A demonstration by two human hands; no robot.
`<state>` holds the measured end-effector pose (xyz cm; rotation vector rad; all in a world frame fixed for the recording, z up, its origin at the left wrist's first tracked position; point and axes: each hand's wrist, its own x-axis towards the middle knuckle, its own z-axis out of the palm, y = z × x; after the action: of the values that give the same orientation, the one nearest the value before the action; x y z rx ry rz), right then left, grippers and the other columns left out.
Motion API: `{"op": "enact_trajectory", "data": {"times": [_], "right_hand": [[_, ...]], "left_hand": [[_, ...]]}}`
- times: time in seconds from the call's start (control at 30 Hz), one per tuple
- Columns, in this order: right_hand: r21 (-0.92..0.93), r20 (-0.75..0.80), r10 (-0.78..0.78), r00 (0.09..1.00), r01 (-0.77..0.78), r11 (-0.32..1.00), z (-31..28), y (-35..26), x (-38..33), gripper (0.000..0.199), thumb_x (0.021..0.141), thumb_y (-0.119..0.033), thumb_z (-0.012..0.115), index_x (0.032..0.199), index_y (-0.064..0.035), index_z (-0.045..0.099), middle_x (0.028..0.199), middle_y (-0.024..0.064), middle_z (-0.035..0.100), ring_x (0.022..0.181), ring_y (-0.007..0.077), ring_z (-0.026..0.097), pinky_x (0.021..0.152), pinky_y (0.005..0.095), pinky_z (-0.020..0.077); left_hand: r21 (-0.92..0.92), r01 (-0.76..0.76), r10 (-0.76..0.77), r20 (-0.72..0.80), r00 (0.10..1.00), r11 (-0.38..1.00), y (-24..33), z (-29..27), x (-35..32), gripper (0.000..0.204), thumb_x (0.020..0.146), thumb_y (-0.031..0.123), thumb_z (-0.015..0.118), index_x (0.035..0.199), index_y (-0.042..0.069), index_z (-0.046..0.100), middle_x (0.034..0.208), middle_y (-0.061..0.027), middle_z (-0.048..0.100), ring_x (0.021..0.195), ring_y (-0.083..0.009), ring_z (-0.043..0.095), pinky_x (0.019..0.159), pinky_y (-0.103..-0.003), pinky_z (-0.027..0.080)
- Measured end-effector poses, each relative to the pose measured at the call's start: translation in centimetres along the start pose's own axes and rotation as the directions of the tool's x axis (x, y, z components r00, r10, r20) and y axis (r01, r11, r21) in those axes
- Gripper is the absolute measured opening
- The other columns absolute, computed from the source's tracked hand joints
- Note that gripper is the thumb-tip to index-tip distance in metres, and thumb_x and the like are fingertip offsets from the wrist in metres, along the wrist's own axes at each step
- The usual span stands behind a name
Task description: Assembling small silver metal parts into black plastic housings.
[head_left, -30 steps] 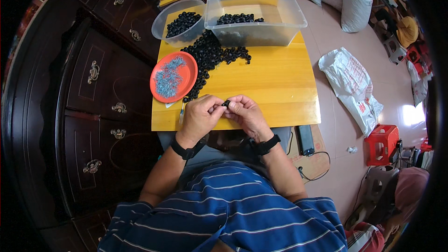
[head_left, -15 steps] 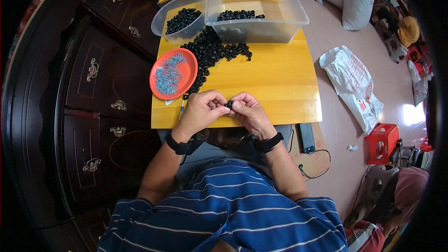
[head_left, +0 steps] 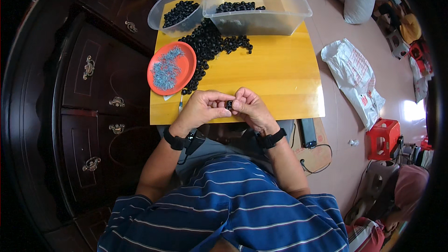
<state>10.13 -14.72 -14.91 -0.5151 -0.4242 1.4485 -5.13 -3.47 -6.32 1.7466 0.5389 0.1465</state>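
Note:
Both hands meet over the near edge of the yellow table (head_left: 275,77). Between the fingertips sits a small black ring-shaped part (head_left: 228,105). My right hand (head_left: 253,110) pinches it from the right, while the thumb and forefinger of my left hand (head_left: 201,108) close on its left side. Whether the left fingers also hold a tiny metal piece cannot be made out. Left of the hands lies an orange-red dish (head_left: 188,65) with many small silvery-blue metal pieces (head_left: 165,70). Beyond the hands spreads a pile of similar black parts (head_left: 207,42).
At the back stand a clear round tub (head_left: 156,16) and a big clear bin (head_left: 298,11), both with black parts. A thin screwdriver-like tool (head_left: 180,105) lies by my left hand. Dark drawers (head_left: 100,88) border the left; a white sack (head_left: 350,77) and red stool (head_left: 383,137) are on the floor right.
The view has shifted slightly. Both hands stay together at the table edge, and the black ring-shaped part has been turned a little between the fingertips.

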Motion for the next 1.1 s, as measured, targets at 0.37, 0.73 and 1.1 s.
{"op": "enact_trajectory", "data": {"times": [0.37,0.73,1.1], "right_hand": [[0.014,-0.033,0.012,0.999,-0.012,1.0,-0.1,0.1,-0.1,0.02,0.086,-0.014,0.075,0.093,-0.0084,0.057,0.08,-0.0018,0.063,0.07,0.0071,0.059,0.068,0.0202,0.0493],[0.105,0.0,-0.013,1.0,0.013,0.994,-0.1,-0.1,-0.5,0.017,0.088,-0.011,0.073,0.092,-0.0076,0.056,0.081,-0.0003,0.064,0.072,0.0087,0.062,0.069,0.021,0.0508],[0.19,0.08,0.009,0.997,-0.024,0.982,-1.0,-0.4,-0.4,0.016,0.089,-0.01,0.07,0.091,-0.0074,0.055,0.084,0.0036,0.066,0.076,0.0112,0.065,0.072,0.0232,0.0528]], "left_hand": [[-0.334,-0.034,0.019,-0.048,0.999,0.942,-1.6,1.2,0.1,0.027,0.081,-0.007,0.071,0.108,-0.003,0.066,0.083,0.0012,0.062,0.073,-0.0027,0.057,0.071,-0.017,0.051],[-0.354,-0.116,0.084,-0.103,0.991,0.928,-2.5,2.4,0.3,0.025,0.081,-0.005,0.074,0.104,-0.003,0.064,0.088,-0.0004,0.06,0.075,-0.0049,0.057,0.072,-0.019,0.05],[-0.286,-0.097,0.086,-0.05,0.995,0.953,-0.6,2.1,0.8,0.031,0.079,-0.008,0.073,0.109,-0.001,0.066,0.081,0.0038,0.055,0.073,-0.0027,0.055,0.067,-0.017,0.05]]}}
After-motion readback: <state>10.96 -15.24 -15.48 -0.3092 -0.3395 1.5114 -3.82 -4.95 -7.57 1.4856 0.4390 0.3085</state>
